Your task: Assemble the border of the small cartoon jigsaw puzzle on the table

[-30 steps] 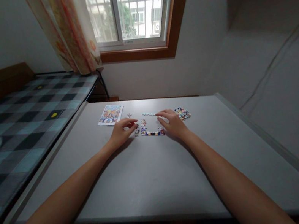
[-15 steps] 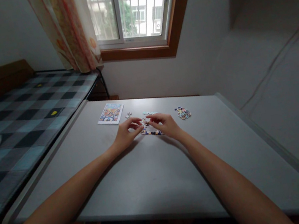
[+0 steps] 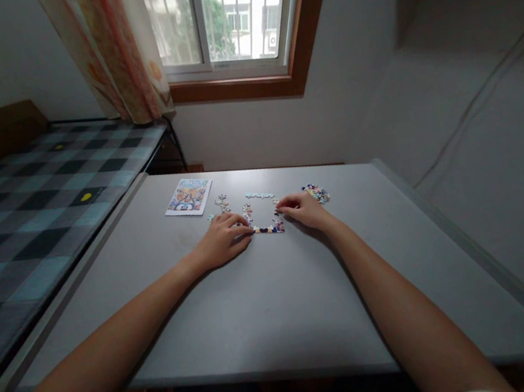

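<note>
A partly joined jigsaw frame lies on the grey table. My left hand rests palm down at the frame's left side, its fingers together and touching the frame's lower left corner. My right hand sits at the frame's right side, with fingers curled and fingertips on the right edge pieces. A small heap of loose pieces lies just right of my right hand. A few more loose pieces lie above my left hand. A picture card lies at the far left of the table.
A bed with a checked cover runs along the table's left edge. A window with a patterned curtain is behind the table. A grey wall runs along the right.
Both hands had met over the frame's middle; now they have parted, the left down to the lower left corner and the right out to the right edge. The camera has tilted slightly.
</note>
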{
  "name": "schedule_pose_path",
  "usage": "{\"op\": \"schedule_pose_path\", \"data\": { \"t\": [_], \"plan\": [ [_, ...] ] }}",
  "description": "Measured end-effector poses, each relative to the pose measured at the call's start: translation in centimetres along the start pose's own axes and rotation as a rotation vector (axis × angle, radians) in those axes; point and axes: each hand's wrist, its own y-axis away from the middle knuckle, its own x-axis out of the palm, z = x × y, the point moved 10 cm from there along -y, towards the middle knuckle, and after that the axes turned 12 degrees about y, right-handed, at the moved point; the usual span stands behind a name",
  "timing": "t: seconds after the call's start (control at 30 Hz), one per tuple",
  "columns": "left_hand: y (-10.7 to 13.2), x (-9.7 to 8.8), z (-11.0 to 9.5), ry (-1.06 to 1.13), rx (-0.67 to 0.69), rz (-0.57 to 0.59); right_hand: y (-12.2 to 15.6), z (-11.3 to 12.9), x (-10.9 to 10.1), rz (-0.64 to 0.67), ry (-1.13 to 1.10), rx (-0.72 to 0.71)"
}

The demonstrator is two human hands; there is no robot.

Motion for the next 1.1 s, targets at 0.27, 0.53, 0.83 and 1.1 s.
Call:
{"op": "schedule_pose_path", "data": {
  "t": [0.27, 0.53, 0.83, 1.1],
  "plan": [
    [0.0, 0.2, 0.2, -0.002, -0.011, 0.013, 0.0, -0.4, 0.5, 0.027, -0.001, -0.012],
    [0.0, 0.3, 0.5, 0.017, -0.058, 0.037, 0.1, -0.5, 0.5, 0.047, -0.032, 0.002],
    [-0.1, 0.3, 0.4, 0.025, -0.05, 0.03, 0.2, -0.2, 0.8, 0.071, 0.079, -0.019],
    [-0.1, 0.3, 0.4, 0.03, -0.063, 0.022, 0.2, 0.6, 0.6, 0.024, 0.254, -0.07]
  ]
}}
